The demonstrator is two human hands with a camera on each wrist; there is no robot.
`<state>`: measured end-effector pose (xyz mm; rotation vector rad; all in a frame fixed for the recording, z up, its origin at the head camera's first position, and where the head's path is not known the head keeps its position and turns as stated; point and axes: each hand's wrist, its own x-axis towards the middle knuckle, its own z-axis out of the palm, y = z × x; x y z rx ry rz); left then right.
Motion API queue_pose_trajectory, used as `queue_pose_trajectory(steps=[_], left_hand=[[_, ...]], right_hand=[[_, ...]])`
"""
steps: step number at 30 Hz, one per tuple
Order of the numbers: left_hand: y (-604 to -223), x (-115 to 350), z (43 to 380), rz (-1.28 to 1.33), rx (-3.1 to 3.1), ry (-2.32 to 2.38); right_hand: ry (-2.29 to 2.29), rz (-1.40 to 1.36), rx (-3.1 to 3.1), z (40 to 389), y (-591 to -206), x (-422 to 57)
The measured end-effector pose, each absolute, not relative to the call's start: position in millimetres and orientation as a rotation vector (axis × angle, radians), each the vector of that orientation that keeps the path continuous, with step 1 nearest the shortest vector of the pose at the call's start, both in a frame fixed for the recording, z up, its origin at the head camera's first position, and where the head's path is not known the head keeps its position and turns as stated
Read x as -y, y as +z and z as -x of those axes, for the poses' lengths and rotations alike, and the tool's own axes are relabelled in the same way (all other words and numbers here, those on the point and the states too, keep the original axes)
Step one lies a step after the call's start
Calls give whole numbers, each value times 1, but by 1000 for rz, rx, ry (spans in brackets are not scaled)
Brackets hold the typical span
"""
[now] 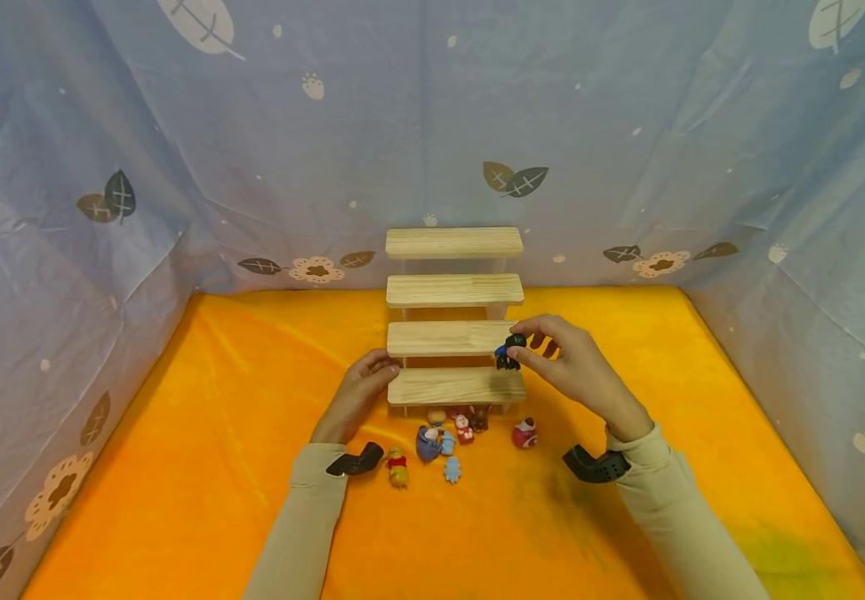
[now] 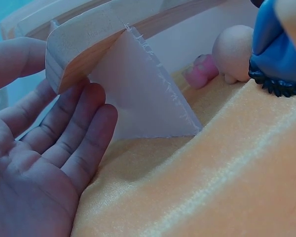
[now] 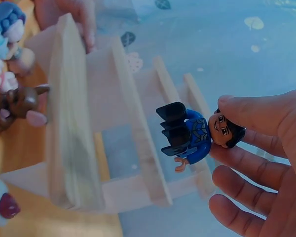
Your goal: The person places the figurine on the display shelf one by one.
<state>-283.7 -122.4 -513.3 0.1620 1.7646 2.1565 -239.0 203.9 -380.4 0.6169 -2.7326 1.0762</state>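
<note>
A stepped wooden display shelf (image 1: 455,386) with clear side panels stands in the middle. My left hand (image 1: 363,385) holds its lowest board by the left end; in the left wrist view the thumb lies at the board's end and the other fingers (image 2: 96,128) reach beneath it. Over the right end of the lower boards, my right hand (image 1: 571,362) pinches a small toy figure (image 1: 510,353) by its head between thumb and index finger. The toy figure (image 3: 193,133) has black hair, a blue patterned top and black legs, which point toward the shelf in the right wrist view.
Several small figures lie before the shelf on the orange cloth (image 1: 177,500): a yellow bear in red (image 1: 397,468), a blue-hooded one (image 1: 427,444), a light blue one (image 1: 452,470), a brown one (image 1: 479,418) and a dark pink one (image 1: 525,433). A patterned curtain (image 1: 327,150) hangs behind.
</note>
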Motion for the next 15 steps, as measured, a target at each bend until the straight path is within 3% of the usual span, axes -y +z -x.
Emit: queue_pose_trajectory(steps=[15], left_hand=[[-514, 122, 284, -163, -1749, 2174]], right_hand=[[1086, -554, 2784, 235, -404, -210]])
